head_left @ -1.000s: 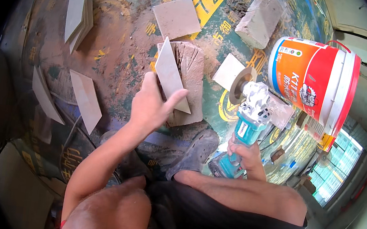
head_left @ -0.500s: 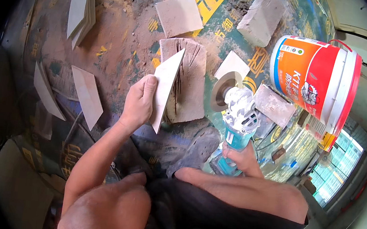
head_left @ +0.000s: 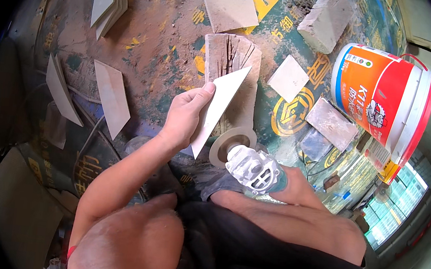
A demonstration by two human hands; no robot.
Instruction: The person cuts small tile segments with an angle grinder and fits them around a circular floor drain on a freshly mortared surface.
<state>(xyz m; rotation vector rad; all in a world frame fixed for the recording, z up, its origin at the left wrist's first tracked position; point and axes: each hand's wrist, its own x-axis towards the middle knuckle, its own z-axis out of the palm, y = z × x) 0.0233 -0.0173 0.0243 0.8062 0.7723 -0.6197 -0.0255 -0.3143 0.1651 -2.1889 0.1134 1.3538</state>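
My left hand [head_left: 187, 111] grips a white, slanted piece of tile [head_left: 222, 109] by its left edge, thumb on its face. The tile is tilted up over a pale, dusty block [head_left: 244, 101] scored with dark cuts. In my right hand [head_left: 295, 186] is an angle grinder [head_left: 255, 169] with a white-smeared head and teal body; its fingers are mostly hidden behind the tool. The grinder's round disc [head_left: 222, 147] is close to the tile's lower end, by the block's near edge. I cannot tell whether disc and tile touch.
Cut tile pieces [head_left: 111, 97] lie to the left, with a leaning stack [head_left: 109, 0] farther off. A square tile [head_left: 229, 9], a thick block [head_left: 326, 21] and a smaller tile [head_left: 288, 78] lie beyond. An orange-and-red bucket [head_left: 374, 98] stands right. A cable [head_left: 88, 142] runs near my left leg.
The angle grinder has swung left and nearer to me, its disc now close to the tile's lower end. My left hand still holds the tile. The whole view has shifted slightly.
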